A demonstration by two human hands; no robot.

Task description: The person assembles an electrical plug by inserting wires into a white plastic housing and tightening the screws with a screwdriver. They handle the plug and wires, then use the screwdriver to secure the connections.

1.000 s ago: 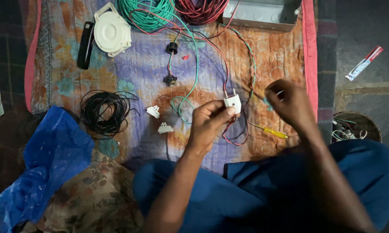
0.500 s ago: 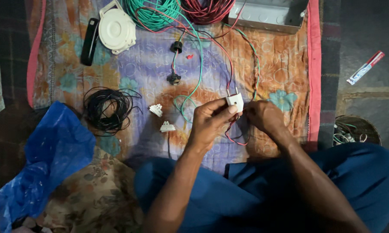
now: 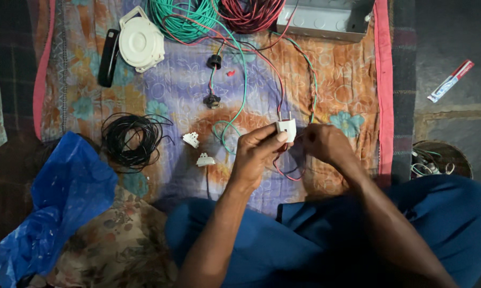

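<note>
Left hand (image 3: 256,152) pinches a small white two-pin plug (image 3: 287,128) at its body, fingertips closed on both sides, pins pointing away. Right hand (image 3: 326,143) sits just beside the plug, fingers curled; whether it grips the thin red and dark wires (image 3: 283,172) looping below the grip, cannot tell. Judged: plug light, rigid plastic, smooth; hold by the flat sides. Wires limp, springy.

Blue trousers (image 3: 283,240) on both legs; forearms bare, no sleeves showing; hands bare, no rings or watch visible.
</note>
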